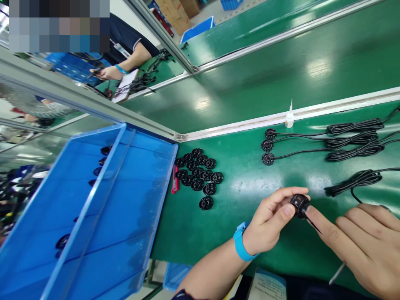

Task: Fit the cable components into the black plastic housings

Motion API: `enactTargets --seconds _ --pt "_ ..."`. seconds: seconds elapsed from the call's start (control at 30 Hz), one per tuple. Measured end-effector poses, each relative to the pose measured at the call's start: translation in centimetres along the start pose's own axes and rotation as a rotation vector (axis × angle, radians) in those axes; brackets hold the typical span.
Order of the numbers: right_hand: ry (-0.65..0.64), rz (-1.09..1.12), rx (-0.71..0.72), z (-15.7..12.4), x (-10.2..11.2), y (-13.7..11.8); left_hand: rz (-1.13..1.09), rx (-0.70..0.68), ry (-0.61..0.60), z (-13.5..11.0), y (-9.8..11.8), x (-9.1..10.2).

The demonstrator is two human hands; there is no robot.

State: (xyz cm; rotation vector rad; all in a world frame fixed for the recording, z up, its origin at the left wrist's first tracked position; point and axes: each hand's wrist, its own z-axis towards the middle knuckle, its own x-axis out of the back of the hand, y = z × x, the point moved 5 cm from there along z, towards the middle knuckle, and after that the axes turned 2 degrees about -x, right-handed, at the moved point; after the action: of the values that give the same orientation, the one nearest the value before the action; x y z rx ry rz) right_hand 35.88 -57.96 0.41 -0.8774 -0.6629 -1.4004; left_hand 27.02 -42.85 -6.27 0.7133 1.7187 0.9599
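My left hand (268, 216), with a blue wrist strap, pinches a small round black plastic part (299, 204) between thumb and fingers above the green table. The index finger of my right hand (362, 241) presses against the part's near side, where a thin black strand hangs down. My other right fingers are curled, and a thin metal tool (337, 273) pokes out below them; its kind is hidden. Behind my right hand lies a coiled black cable (356, 182), one strand running down behind the hand. Where that strand ends is hidden.
Several black wheel-like parts (197, 171) lie beside a red-handled tool (175, 180). Three similar discs (267, 146) with coiled cables lie farther back, near a white dropper bottle (289, 118). A big blue bin (140, 200) stands left. A co-worker's hand (111, 73) shows beyond the frame.
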Motion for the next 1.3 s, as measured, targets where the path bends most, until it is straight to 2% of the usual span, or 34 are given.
enactTargets --seconds 0.17,0.37,0.57,0.87,1.0,1.3 --pt "-0.027 0.059 -0.037 -0.1 -0.5 0.2 -0.023 0.0 -0.005 0.1 0.3 -0.3" --pt "0.07 0.299 -0.134 0.0 -0.3 0.5 -0.252 -0.021 -0.087 0.0 1.1 -1.3" --pt "0.111 0.367 -0.204 0.1 0.1 0.5 -0.302 -0.054 -0.099 0.0 1.1 -1.3" --pt "0.095 0.313 -0.284 -0.1 0.4 1.2 -0.083 -0.087 -0.042 0.0 0.9 -0.6" --pt "0.069 0.285 -0.277 -0.1 0.3 1.3 -0.006 -0.106 -0.03 -0.2 1.1 -0.4" --pt "0.047 0.242 -0.293 0.1 -0.3 1.3 0.322 -0.254 0.034 -0.7 1.8 -0.4"
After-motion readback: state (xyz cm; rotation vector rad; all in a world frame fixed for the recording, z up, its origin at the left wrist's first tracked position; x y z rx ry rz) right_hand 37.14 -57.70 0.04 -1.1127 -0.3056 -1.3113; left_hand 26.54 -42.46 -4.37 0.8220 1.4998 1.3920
